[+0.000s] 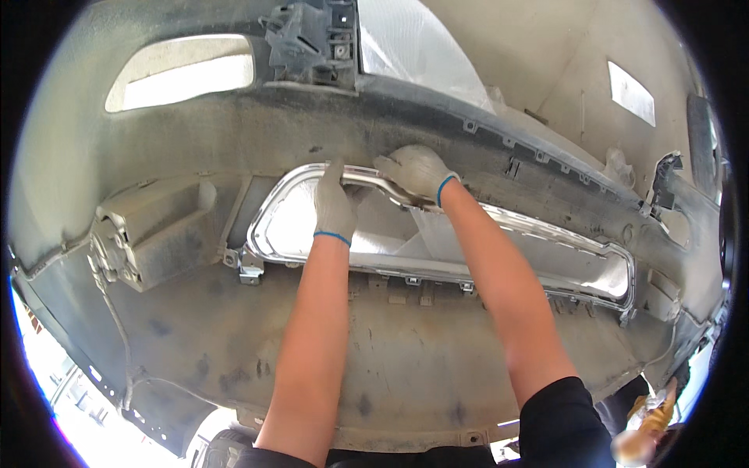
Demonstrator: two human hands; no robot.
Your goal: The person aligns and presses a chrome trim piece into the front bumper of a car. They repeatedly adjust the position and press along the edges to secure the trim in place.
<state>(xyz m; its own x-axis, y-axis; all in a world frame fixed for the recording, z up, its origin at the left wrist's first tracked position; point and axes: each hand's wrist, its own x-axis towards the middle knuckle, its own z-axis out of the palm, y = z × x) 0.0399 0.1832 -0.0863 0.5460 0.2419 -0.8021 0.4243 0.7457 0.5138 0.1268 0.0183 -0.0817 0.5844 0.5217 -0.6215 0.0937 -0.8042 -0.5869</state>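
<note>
Silver trim frame (pixel 373 180) runs long left to right, its top edge under the left hand (pixel 332 204) and right hand (pixel 422 172), whose fingers' hold I cannot tell.

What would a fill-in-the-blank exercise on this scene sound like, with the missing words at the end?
1. The left hand and the right hand wear pale ____.
2. Around each wrist runs a thin band coloured ____.
3. Both hands are at the silver frame, on its ____ rail rather than the lower one.
4. The sleeve at the lower right is coloured ____.
Missing words: gloves; blue; upper; black.
</note>
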